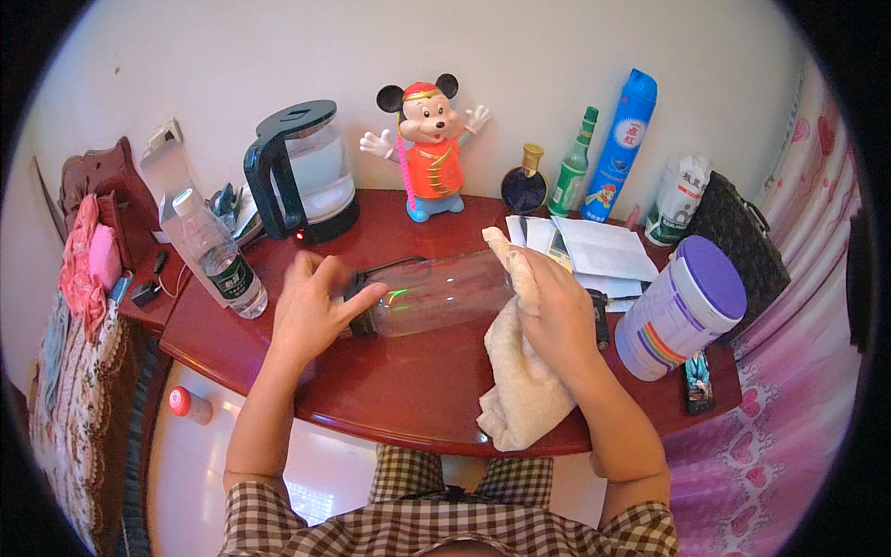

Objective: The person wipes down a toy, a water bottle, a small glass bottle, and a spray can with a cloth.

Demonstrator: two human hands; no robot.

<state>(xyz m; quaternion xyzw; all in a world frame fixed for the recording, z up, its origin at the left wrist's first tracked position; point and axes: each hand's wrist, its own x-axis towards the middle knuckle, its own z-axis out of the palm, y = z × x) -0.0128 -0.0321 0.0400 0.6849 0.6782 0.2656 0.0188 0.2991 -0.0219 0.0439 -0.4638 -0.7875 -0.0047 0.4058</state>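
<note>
A clear cylindrical bottle point(445, 296) lies on its side above the dark red table. Its dark end, with a thin black strap or handle, is in the grip of my left hand point(313, 303), whose fingers partly hide it. Around the other end, my right hand point(557, 313) presses a cream cloth point(522, 390) against the bottle. The cloth covers that end and hangs down toward the table's front edge.
Behind stand an electric glass kettle point(317, 174) with water and a Mickey Mouse figure point(435, 160). A plastic water bottle point(226, 268) is left. To the right are a green glass bottle point(574, 170), blue spray can point(623, 146), papers point(605, 247) and purple-lidded canister point(679, 313).
</note>
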